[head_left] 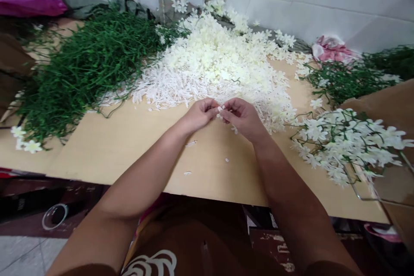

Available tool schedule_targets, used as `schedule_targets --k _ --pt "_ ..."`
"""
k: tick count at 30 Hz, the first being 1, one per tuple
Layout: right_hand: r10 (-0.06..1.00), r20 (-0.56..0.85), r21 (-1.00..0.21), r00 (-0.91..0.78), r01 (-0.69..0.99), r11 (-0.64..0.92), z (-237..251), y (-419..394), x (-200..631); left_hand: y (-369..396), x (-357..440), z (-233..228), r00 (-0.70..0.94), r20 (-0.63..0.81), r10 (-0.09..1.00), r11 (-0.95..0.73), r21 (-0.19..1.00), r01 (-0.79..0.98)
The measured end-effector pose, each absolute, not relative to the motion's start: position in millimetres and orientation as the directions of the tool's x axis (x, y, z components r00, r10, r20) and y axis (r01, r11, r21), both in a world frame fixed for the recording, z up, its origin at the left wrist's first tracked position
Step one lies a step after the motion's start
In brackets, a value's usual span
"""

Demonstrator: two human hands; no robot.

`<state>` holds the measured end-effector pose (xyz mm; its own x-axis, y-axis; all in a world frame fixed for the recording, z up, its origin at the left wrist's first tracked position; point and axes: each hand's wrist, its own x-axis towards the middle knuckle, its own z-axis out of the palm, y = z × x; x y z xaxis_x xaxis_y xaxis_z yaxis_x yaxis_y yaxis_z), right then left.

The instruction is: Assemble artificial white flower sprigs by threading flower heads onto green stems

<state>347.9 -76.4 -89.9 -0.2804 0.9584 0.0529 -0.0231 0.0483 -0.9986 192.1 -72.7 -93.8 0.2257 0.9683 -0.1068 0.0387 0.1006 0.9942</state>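
Observation:
My left hand (199,113) and my right hand (243,117) meet over the wooden table (129,146), fingertips pinched together on a small white plastic flower piece (220,110). Just beyond them lies a big pile of white artificial flower heads and white stamen pieces (213,64). A heap of green plastic stems (87,60) lies to the left. Finished stems with white flowers (349,142) lie to the right of my right hand.
A few small white bits (227,160) lie on the table near its front edge. More green stems with flowers (346,79) and a pink bag (331,49) sit at the back right, a cardboard box (388,108) at the right, white tiled wall behind.

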Motion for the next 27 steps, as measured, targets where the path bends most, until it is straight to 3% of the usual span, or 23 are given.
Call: schedule_targets --k 5,8,11,13,16,19,23,27 --pt "0.97 0.08 -0.995 -0.229 0.038 0.091 -94.2 -77.0 348.0 -73.3 192.1 -90.6 0.251 -0.08 0.965 0.043 0.988 0.15" --pt "0.985 0.073 -0.994 -0.156 0.072 0.085 -94.6 -76.8 350.6 -77.9 173.8 -80.1 0.238 0.008 0.971 -0.104 0.914 0.393" --pt "0.991 0.058 -0.997 -0.121 0.047 0.064 -93.2 -76.7 353.1 -86.9 131.1 -64.5 0.111 0.153 0.982 -0.182 0.602 0.777" --pt "0.991 0.054 -0.998 -0.125 0.028 0.058 -92.5 -77.2 352.9 -92.8 95.0 -57.3 -0.079 0.2 0.976 -0.009 0.406 0.914" --pt "0.987 0.057 -0.997 -0.151 0.043 0.064 -93.7 -79.0 349.5 -96.0 46.5 -58.0 -0.263 0.236 0.935 0.232 0.152 0.961" --pt "0.98 0.066 -0.993 -0.19 0.085 0.083 -97.3 -80.4 345.7 -90.7 16.7 -65.6 -0.27 0.312 0.911 0.287 -0.01 0.958" --pt "0.976 0.073 -0.989 -0.206 0.114 0.099 -100.9 -79.4 345.1 -78.7 -0.3 -61.5 -0.221 0.265 0.939 0.253 -0.095 0.963" --pt "0.976 0.07 -0.989 -0.206 0.111 0.094 -100.7 -77.0 347.6 -70.1 -6.4 -36.7 -0.217 0.312 0.925 0.216 0.037 0.976"
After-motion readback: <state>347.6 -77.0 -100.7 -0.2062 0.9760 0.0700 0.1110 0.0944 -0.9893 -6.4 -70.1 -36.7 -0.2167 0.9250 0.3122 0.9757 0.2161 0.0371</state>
